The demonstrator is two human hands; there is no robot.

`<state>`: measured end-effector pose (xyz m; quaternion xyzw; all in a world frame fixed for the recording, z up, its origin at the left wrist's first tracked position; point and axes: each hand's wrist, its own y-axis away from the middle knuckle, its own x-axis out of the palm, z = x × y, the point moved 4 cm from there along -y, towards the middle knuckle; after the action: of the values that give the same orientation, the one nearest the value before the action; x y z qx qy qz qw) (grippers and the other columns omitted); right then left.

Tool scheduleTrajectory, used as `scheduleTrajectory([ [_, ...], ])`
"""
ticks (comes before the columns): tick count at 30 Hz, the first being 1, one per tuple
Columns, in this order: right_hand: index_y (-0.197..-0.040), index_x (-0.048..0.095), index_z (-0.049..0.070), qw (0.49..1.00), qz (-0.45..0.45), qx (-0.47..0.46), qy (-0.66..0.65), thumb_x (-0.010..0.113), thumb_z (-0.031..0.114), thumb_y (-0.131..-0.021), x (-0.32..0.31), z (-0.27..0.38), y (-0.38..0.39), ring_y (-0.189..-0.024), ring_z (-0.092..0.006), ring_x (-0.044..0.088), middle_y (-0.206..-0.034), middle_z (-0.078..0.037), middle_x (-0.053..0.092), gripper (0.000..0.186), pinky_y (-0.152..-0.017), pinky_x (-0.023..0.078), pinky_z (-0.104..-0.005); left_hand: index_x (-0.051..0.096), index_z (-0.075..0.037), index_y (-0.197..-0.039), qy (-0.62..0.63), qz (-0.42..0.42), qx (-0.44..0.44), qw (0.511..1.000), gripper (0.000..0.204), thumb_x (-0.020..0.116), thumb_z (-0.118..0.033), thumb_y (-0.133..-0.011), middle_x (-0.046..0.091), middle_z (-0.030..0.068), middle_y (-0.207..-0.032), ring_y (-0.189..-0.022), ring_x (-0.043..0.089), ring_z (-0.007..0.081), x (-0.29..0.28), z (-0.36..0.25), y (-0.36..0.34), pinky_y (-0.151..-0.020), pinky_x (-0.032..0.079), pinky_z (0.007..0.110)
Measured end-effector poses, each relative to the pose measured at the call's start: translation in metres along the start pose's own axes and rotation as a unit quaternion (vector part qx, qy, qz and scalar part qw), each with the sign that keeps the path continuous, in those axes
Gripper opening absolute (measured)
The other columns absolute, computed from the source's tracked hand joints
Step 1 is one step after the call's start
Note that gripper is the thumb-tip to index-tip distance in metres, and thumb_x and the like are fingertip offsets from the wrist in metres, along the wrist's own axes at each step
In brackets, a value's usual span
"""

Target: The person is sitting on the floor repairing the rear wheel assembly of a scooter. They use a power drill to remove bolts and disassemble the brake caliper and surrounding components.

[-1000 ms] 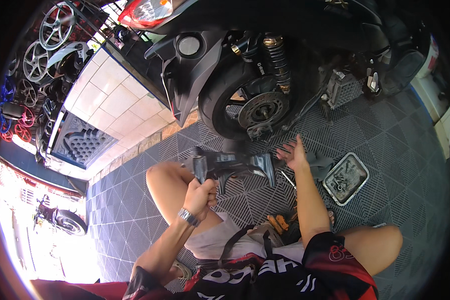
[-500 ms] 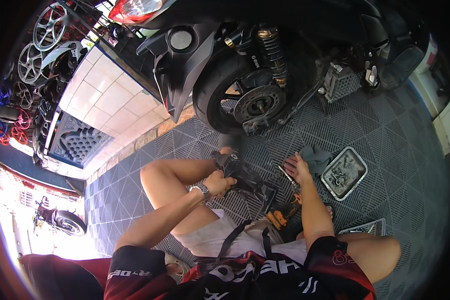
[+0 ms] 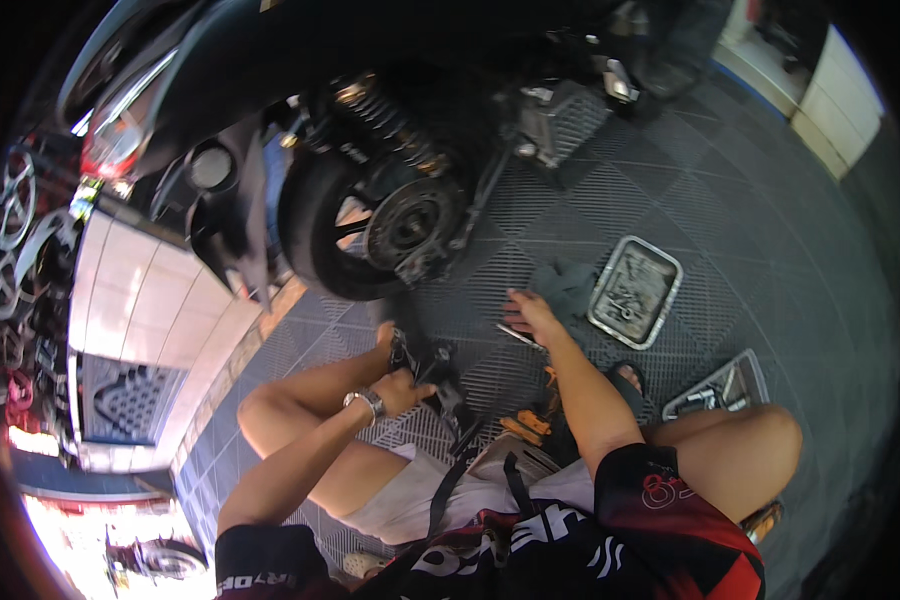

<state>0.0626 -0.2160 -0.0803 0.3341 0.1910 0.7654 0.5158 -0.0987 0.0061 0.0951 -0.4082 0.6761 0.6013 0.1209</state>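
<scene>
My left hand [image 3: 402, 394] grips a black plastic motorcycle part [image 3: 435, 385], held low between my legs. My right hand [image 3: 530, 315] has its fingers apart over a slim silver tool [image 3: 517, 334] on the floor, beside a dark grey cloth [image 3: 565, 287]. To the right lies a metal tray [image 3: 636, 288] with small bolts and parts inside. Orange-and-black tool handles [image 3: 525, 425] are by my legs. Ahead stands the motor scooter [image 3: 220, 95], its rear wheel [image 3: 325, 255], brake disc and gold-capped shock absorber exposed.
A second tray [image 3: 720, 390] with tools sits by my right knee. A tiled low wall [image 3: 135, 270] and racked wheels [image 3: 17, 200] are at the left, another motorbike [image 3: 165, 560] at lower left. A pale tiled wall [image 3: 830, 110] edges the upper right. Grey grid tiles [image 3: 760, 240] cover the floor.
My left hand has lowered and tilted the black part from a level, raised position. My right hand has come down toward the silver tool. The view has swung, shifting the scooter leftward.
</scene>
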Motion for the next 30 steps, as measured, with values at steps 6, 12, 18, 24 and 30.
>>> scheduleTrajectory([
  [6,-0.131,0.048,0.005,0.988,0.012,-0.066,0.141,0.054,0.045,-0.095,-0.016,0.049,0.035,-0.111,-0.0279,0.057,-0.126,-0.013,0.059,0.054,-0.094,0.047,-0.0397,0.059,0.011,-0.102,-0.173,0.067,0.130,0.974,0.065,0.052,-0.052,-0.092,0.064,0.0319,-0.098,-0.096,0.064,0.0437,0.040,-0.053,-0.023,-0.085,0.050,0.047],
  [12,-0.113,0.057,0.007,0.981,-0.053,-0.070,0.173,0.053,0.053,-0.092,-0.047,0.048,0.058,-0.088,-0.0193,0.059,-0.105,-0.005,0.063,0.051,-0.078,0.049,-0.0359,0.063,-0.002,-0.087,-0.133,-0.155,0.281,0.938,0.032,0.046,-0.029,-0.093,0.065,0.0244,-0.081,-0.081,0.063,0.0430,-0.017,-0.117,-0.045,-0.075,0.050,0.053],
  [18,-0.108,0.059,0.001,0.902,-0.142,-0.115,0.392,0.052,0.053,-0.090,-0.031,-0.020,0.053,-0.103,-0.0365,0.061,-0.105,-0.024,0.064,0.056,-0.090,0.047,-0.0413,0.058,0.000,-0.091,-0.125,-0.104,0.318,0.934,0.035,0.052,-0.035,-0.092,0.065,0.0236,-0.085,-0.083,0.063,0.0433,-0.023,-0.140,-0.052,-0.075,0.048,0.052],
  [24,-0.116,0.059,0.004,0.852,-0.065,-0.137,0.501,0.053,0.053,-0.090,0.003,-0.044,0.050,-0.110,-0.0411,0.058,-0.115,-0.024,0.061,0.056,-0.095,0.045,-0.0473,0.056,-0.003,-0.094,-0.124,-0.071,0.278,0.950,0.038,0.056,-0.041,-0.091,0.067,0.0188,-0.084,-0.081,0.064,0.0402,-0.049,-0.073,-0.014,-0.074,0.048,0.049],
  [30,-0.123,0.057,0.007,0.686,0.025,-0.156,0.710,0.056,0.046,-0.090,0.039,-0.063,0.064,-0.105,-0.0376,0.062,-0.121,-0.020,0.056,0.051,-0.086,0.051,-0.0493,0.055,-0.002,-0.097,-0.075,-0.147,0.242,0.956,0.033,0.059,-0.034,-0.090,0.068,0.0176,-0.084,-0.081,0.065,0.0388,-0.111,-0.032,0.046,-0.073,0.050,0.047],
])
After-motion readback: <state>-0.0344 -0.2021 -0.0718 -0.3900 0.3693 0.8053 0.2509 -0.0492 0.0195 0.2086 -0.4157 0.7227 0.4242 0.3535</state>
